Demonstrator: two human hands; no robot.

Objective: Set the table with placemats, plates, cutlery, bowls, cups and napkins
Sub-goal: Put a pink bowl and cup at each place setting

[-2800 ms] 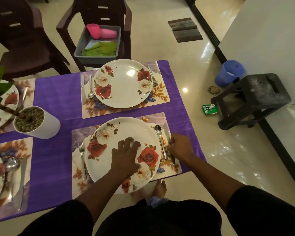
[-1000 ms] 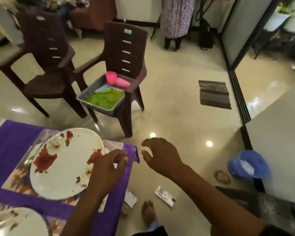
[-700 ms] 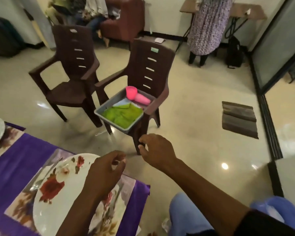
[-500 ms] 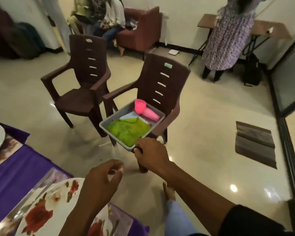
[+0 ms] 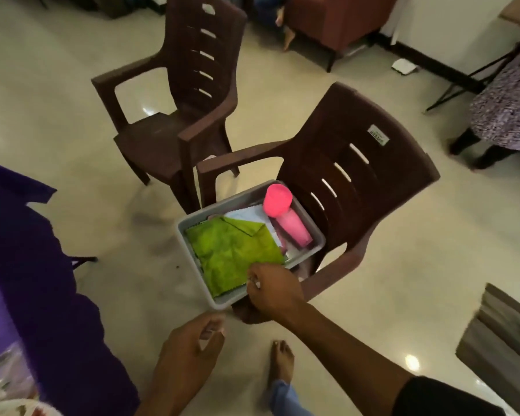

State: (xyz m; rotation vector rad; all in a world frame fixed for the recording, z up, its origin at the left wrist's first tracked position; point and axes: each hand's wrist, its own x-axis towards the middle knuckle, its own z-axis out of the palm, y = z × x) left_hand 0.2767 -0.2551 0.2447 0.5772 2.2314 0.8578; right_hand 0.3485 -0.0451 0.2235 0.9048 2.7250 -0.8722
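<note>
Having turned from the plates on the table [image 5: 27, 265] to the grey plastic tray [image 5: 222, 300] on the brown moulded chair [image 5: 357, 175], right hand [image 5: 270, 291] now down at its near rim, fingers [image 5: 254, 280] curled and seemingly pinching the edge of the crinkled green napkins [image 5: 231, 253], though too blurred to tell for sure. Left hand [image 5: 189, 352] hovering below the tray, fingers loosely curled round nothing. Probably moving on to napkins and cups: smooth pink cups [image 5: 278, 199] lying at the tray's far end, soft folded cloth beside hard plastic.
</note>
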